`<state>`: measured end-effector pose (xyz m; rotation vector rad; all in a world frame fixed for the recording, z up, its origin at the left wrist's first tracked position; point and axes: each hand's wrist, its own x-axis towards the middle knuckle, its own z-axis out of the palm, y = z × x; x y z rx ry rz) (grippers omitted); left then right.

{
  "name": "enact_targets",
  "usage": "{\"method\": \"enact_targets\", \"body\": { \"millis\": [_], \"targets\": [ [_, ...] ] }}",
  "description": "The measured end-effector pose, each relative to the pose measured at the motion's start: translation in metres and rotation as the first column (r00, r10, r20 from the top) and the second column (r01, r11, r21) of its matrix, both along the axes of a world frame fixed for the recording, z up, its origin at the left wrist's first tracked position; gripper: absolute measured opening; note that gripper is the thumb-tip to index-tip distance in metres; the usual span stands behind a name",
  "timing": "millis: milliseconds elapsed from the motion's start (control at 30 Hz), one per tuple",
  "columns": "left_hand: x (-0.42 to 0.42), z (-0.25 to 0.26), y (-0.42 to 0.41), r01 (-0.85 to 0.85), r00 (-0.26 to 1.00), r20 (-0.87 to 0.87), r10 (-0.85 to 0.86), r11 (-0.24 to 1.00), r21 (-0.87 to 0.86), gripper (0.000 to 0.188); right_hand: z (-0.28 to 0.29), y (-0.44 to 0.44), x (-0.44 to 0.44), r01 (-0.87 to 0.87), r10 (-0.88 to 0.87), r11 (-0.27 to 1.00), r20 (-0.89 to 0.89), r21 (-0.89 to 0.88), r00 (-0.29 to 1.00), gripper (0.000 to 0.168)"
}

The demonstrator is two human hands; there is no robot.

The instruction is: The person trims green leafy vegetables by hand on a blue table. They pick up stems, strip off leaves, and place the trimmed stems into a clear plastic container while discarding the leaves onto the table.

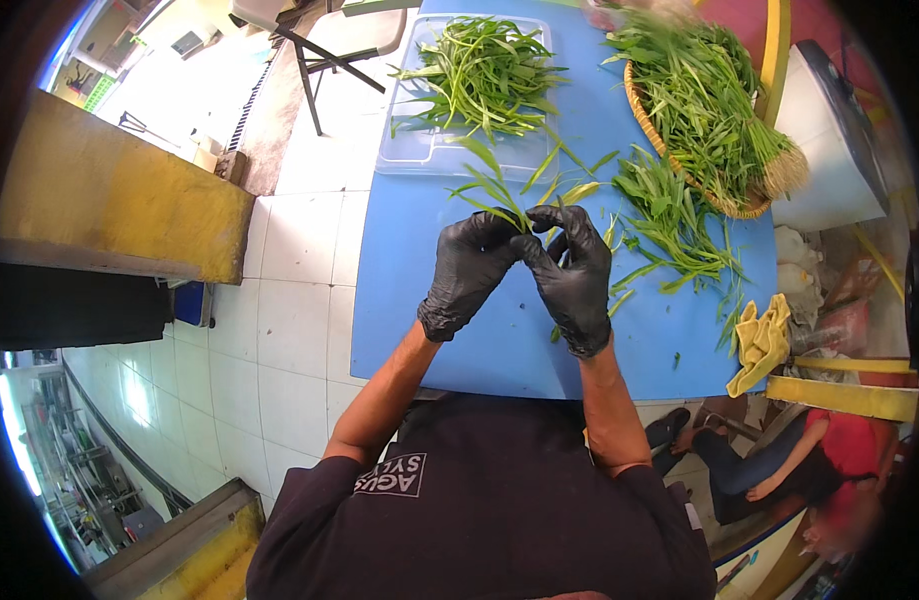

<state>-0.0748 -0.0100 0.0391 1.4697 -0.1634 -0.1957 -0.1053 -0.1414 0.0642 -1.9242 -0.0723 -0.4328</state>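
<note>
Both hands wear black gloves and meet above the blue table (444, 352). My left hand (474, 262) holds a leafy green sprig (497, 180) between thumb and fingers, its leaves pointing up and away. Against the sprig's lower end, my right hand (568, 262) has its thumb and fingertips pinched; whether it grips the stem I cannot tell. Beyond them, a heap of long-leaved greens (489, 75) lies on a clear plastic lid or tray (414, 157). To the right of my right hand is a loose pile of greens (673, 217), with stray leaves and stem bits around it.
At the far right, a woven basket (643, 112) holds bunched greens with roots (786, 169). A yellow cloth or glove (763, 345) hangs over the table's right corner. Another person (789, 450) sits at the lower right. A folding chair (354, 34) stands beyond the table's left side.
</note>
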Motion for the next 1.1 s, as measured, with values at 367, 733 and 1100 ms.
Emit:
{"method": "enact_targets", "body": {
  "millis": [367, 733, 1100],
  "targets": [
    [0.006, -0.003, 0.008, 0.208, 0.968, -0.101, -0.231, 0.958, -0.197, 0.011, -0.015, -0.007, 0.001, 0.074, 0.071, 0.820, -0.229, 0.567, 0.971, 0.012],
    [0.012, 0.003, 0.009, 0.066, 0.983, -0.148, -0.108, 0.963, -0.262, 0.018, -0.018, -0.006, 0.004, 0.006, 0.116, 0.878, -0.225, 0.478, 0.968, 0.013],
    [0.020, 0.002, 0.000, -0.068, 0.986, -0.166, 0.020, 0.955, -0.288, 0.010, -0.011, -0.001, 0.004, 0.009, 0.087, 0.941, -0.264, 0.340, 0.960, 0.017]
  ]
}}
